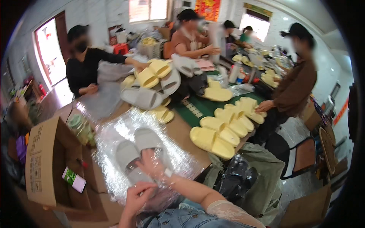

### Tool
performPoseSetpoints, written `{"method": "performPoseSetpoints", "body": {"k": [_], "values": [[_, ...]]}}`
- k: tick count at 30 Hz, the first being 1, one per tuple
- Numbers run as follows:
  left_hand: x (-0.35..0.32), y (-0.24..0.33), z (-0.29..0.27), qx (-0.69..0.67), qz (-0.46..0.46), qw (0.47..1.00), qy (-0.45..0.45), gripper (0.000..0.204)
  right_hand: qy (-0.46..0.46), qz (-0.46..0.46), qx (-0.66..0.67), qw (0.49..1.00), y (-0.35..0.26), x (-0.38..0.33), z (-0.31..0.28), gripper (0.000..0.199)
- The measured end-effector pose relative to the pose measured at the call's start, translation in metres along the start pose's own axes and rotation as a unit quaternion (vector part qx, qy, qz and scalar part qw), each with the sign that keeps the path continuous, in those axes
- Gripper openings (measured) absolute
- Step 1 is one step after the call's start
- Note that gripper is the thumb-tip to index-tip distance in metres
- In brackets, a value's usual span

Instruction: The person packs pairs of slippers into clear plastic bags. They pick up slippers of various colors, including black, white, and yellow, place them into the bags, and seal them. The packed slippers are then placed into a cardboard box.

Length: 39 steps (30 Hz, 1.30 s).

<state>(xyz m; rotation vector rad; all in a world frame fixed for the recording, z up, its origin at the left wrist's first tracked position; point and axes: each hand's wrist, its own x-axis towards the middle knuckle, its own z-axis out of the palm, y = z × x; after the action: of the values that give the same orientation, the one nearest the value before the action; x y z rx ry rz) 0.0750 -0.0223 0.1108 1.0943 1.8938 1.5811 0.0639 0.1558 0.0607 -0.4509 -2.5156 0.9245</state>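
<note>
We have a pair of pale grey slippers (127, 154) lying side by side on a clear plastic sheet (108, 152), on the near left part of the counter (186, 136). Our right hand (152, 164) rests over their near halves with its fingers at the openings; whether it grasps or only presses, we cannot tell. Our left hand (139, 194) is half curled just nearer to us, over the near end of the sheet, and we cannot make out whether it pinches any plastic. The sheet looks thin and slick, so in our judgement a tug from one side could skid the pair askew, and a fold caught under a sole could bunch or tear. To the left, the cardboard box (42, 163) stands close enough for the sheet to snag on it, and the phone (74, 179) there could get knocked. To the right, the yellow slippers (213, 140) sit in a row near the counter's edge, where a swinging elbow might push the nearest ones toward the sack (268, 167) of black slippers (235, 174). Farther off, the stacked grey and yellow pile (140, 98) looks uneven and might slide if jostled. As for writing, we see dark print and symbols on the box, a lit phone screen and a red poster (207, 9) on the far wall; we make out no brand on the grey pair.
</note>
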Motion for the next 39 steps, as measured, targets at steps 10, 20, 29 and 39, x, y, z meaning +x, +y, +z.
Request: {"method": "performPoseSetpoints", "body": {"k": [10,20,29,39], "values": [[0.034,-0.061,-0.036,0.31,0.041,0.918,0.245,0.046,-0.408,-0.04,0.344,0.845,-0.005,-0.105,-0.133,0.034],[0.038,-0.109,-0.021,0.151,0.047,0.942,0.295,0.059,-0.041,-0.037,-0.026,0.998,0.013,-0.022,-0.06,0.049],[0.038,-0.125,-0.026,0.002,0.008,0.957,0.29,0.054,0.007,0.009,-0.068,0.998,0.032,0.002,0.014,0.031],[0.036,-0.129,-0.022,-0.048,0.003,0.951,0.304,0.05,0.01,0.059,-0.014,0.998,0.053,-0.062,-0.038,0.03]]}}
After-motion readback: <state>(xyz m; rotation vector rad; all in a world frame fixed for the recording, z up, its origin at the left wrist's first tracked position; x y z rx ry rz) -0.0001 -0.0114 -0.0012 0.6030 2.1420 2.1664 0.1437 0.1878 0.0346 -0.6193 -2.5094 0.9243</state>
